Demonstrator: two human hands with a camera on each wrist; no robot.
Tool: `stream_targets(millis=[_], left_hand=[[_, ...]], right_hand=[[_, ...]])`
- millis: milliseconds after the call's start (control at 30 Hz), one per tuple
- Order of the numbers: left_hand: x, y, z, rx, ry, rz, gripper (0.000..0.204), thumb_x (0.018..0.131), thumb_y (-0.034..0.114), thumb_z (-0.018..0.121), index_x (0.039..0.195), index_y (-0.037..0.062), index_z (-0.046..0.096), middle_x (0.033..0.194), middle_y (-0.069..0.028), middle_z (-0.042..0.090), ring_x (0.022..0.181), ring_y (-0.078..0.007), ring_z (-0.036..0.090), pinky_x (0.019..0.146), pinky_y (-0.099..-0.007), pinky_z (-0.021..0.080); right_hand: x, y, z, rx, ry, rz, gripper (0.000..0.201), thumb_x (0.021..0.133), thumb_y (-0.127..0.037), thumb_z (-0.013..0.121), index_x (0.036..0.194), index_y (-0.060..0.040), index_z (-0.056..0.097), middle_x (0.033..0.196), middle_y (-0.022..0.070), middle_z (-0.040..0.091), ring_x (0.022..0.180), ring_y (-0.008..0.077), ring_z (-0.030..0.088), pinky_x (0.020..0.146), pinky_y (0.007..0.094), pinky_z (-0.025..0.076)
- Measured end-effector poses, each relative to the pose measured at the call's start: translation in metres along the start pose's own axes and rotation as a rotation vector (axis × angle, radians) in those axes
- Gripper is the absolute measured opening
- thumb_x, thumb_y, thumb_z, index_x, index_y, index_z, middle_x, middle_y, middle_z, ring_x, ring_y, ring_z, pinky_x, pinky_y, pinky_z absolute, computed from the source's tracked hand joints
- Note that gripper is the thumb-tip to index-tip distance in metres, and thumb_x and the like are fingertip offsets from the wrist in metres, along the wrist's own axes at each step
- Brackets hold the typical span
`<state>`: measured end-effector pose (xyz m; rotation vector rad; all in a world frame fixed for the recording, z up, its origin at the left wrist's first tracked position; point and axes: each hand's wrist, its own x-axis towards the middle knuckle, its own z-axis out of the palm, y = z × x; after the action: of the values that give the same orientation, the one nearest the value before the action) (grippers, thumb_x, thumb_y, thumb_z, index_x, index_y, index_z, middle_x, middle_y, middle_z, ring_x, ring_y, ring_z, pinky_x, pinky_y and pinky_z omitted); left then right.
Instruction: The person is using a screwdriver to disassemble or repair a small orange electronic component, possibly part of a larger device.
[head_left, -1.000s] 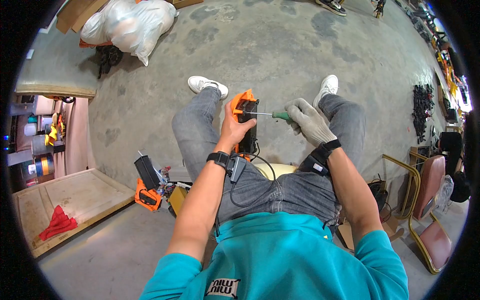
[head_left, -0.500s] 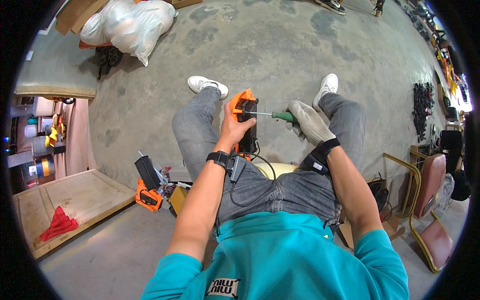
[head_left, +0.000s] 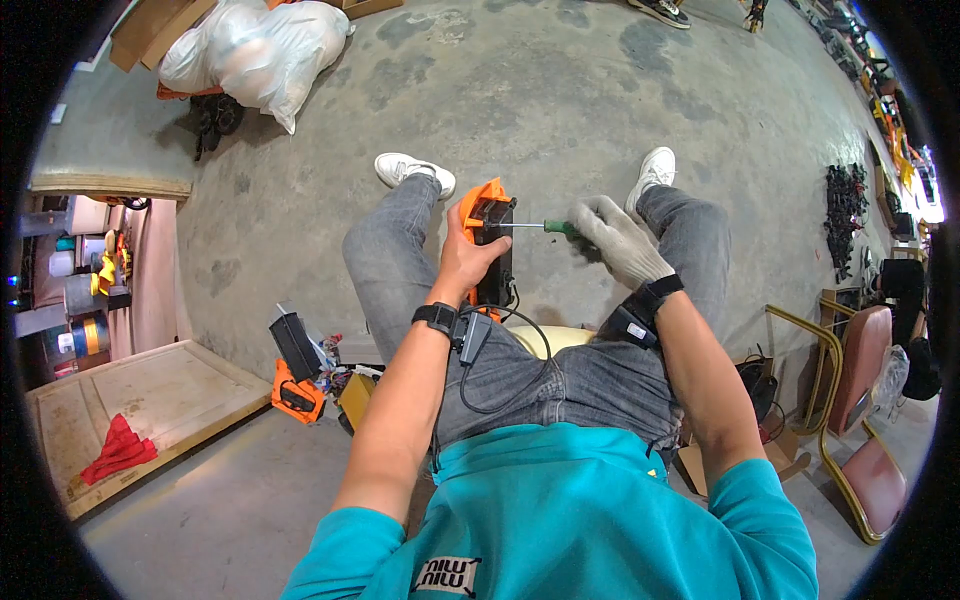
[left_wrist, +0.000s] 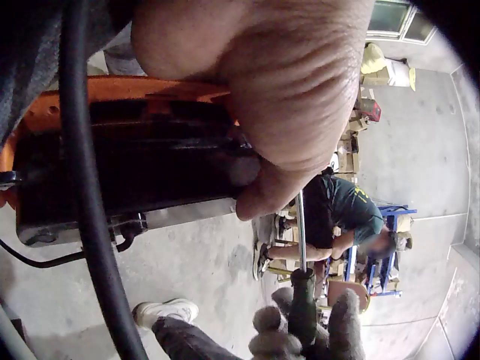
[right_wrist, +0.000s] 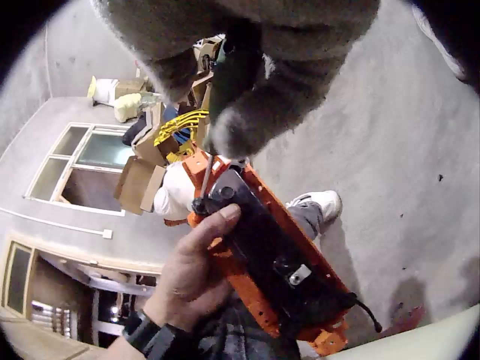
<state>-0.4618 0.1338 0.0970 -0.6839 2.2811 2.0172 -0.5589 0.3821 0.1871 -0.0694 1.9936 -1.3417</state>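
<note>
My bare left hand (head_left: 470, 262) grips an orange housing (head_left: 484, 192) with a long black unit (right_wrist: 262, 232) set in it, thumb lying on the black face. A gloved right hand (head_left: 615, 242) holds a screwdriver (head_left: 557, 227) by its green handle, fingers curled round it. The metal shaft (right_wrist: 208, 176) runs to one end of the black unit, beside my left thumb. In the left wrist view, gloved fingertips surround the green handle (left_wrist: 302, 304). A short black cable (right_wrist: 367, 311) comes out of the unit's other end.
Left of my legs lie another orange housing (head_left: 296, 398) and a black block (head_left: 291, 345). A wooden panel (head_left: 190, 400) bears a red cloth (head_left: 118, 450). White bags (head_left: 260, 55) stand at the far left, chairs (head_left: 865, 370) at right. A black cable (left_wrist: 94, 187) hangs from my left wrist.
The gloved fingers spread back along the green handle, then closed forward over it again. Screwdriver shaft, housing and left hand stay in about the same place.
</note>
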Motion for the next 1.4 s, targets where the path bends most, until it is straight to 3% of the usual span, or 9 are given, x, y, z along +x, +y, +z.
stream_targets(millis=[133,300,433,600,833,1000,1100,1200,1400], left_hand=[[0.001,-0.003,-0.001,-0.013,-0.004,0.001,0.094,0.083,-0.002,0.085,0.159,0.0074,0.031,0.144,-0.0150,0.056,0.127,-0.0271,0.064,0.102,-0.0408,0.061],[-0.002,0.004,0.001,-0.018,0.003,0.011,0.094,0.082,-0.002,0.086,0.158,0.0070,0.031,0.143,-0.0147,0.058,0.125,-0.0262,0.064,0.101,-0.0401,0.061],[0.001,-0.004,0.001,-0.031,0.005,-0.002,0.094,0.082,-0.002,0.086,0.158,0.0065,0.032,0.141,-0.0141,0.059,0.125,-0.0259,0.065,0.102,-0.0398,0.060],[-0.001,0.000,0.001,-0.041,0.007,0.003,0.093,0.079,0.007,0.087,0.155,0.0071,0.033,0.140,-0.0145,0.060,0.127,-0.0259,0.063,0.109,-0.0377,0.053],[-0.001,0.000,0.000,-0.034,0.018,0.012,0.091,0.079,0.009,0.088,0.153,0.0059,0.035,0.137,-0.0145,0.061,0.124,-0.0254,0.064,0.108,-0.0376,0.053],[-0.002,0.000,0.001,0.012,0.036,0.023,0.090,0.079,0.010,0.088,0.152,0.0055,0.035,0.135,-0.0144,0.062,0.123,-0.0253,0.065,0.107,-0.0376,0.054],[-0.001,-0.002,0.001,0.002,0.033,0.027,0.090,0.080,0.010,0.089,0.152,0.0055,0.035,0.136,-0.0146,0.062,0.123,-0.0256,0.065,0.107,-0.0378,0.054],[-0.001,-0.001,0.001,-0.022,0.027,-0.020,0.091,0.080,0.010,0.088,0.153,0.0059,0.035,0.137,-0.0149,0.062,0.123,-0.0259,0.064,0.107,-0.0381,0.054],[-0.001,0.000,0.001,0.040,0.023,0.017,0.094,0.082,0.000,0.086,0.158,0.0067,0.031,0.142,-0.0145,0.057,0.125,-0.0263,0.064,0.103,-0.0404,0.059]], right_hand=[[0.003,0.003,-0.004,0.198,-0.121,0.094,0.047,0.105,-0.040,0.059,0.127,0.0018,0.064,0.092,0.0062,0.068,0.085,0.0147,0.066,0.078,0.0310,0.054],[0.017,0.030,0.004,0.247,-0.011,-0.204,0.044,0.102,-0.035,0.064,0.129,0.0008,0.064,0.097,0.0073,0.068,0.081,0.0131,0.063,0.072,0.0293,0.052],[0.014,0.026,0.001,0.105,0.007,-0.198,0.043,0.101,-0.033,0.065,0.129,0.0001,0.064,0.099,0.0075,0.068,0.083,0.0134,0.064,0.074,0.0298,0.054],[0.004,0.004,-0.005,0.105,-0.146,0.072,0.041,0.102,-0.033,0.064,0.126,0.0000,0.064,0.099,0.0079,0.068,0.081,0.0125,0.064,0.072,0.0281,0.053],[0.002,0.009,0.002,0.080,0.015,-0.090,0.039,0.103,-0.032,0.064,0.127,-0.0020,0.064,0.089,0.0020,0.065,0.072,0.0115,0.061,0.065,0.0271,0.049],[0.001,0.010,0.002,-0.034,0.043,-0.241,0.047,0.102,-0.036,0.067,0.126,0.0037,0.062,0.102,0.0100,0.070,0.084,0.0152,0.066,0.075,0.0301,0.054],[0.006,0.012,0.003,0.053,-0.009,-0.005,0.047,0.103,-0.038,0.064,0.125,0.0029,0.063,0.094,0.0074,0.069,0.083,0.0145,0.066,0.074,0.0303,0.054],[0.005,0.008,-0.004,0.133,-0.117,0.031,0.046,0.105,-0.040,0.063,0.124,0.0019,0.064,0.088,0.0052,0.066,0.082,0.0132,0.066,0.073,0.0308,0.054],[0.013,0.025,0.003,0.251,-0.002,-0.142,0.047,0.104,-0.039,0.064,0.129,0.0014,0.064,0.094,0.0059,0.067,0.082,0.0133,0.065,0.072,0.0308,0.053]])
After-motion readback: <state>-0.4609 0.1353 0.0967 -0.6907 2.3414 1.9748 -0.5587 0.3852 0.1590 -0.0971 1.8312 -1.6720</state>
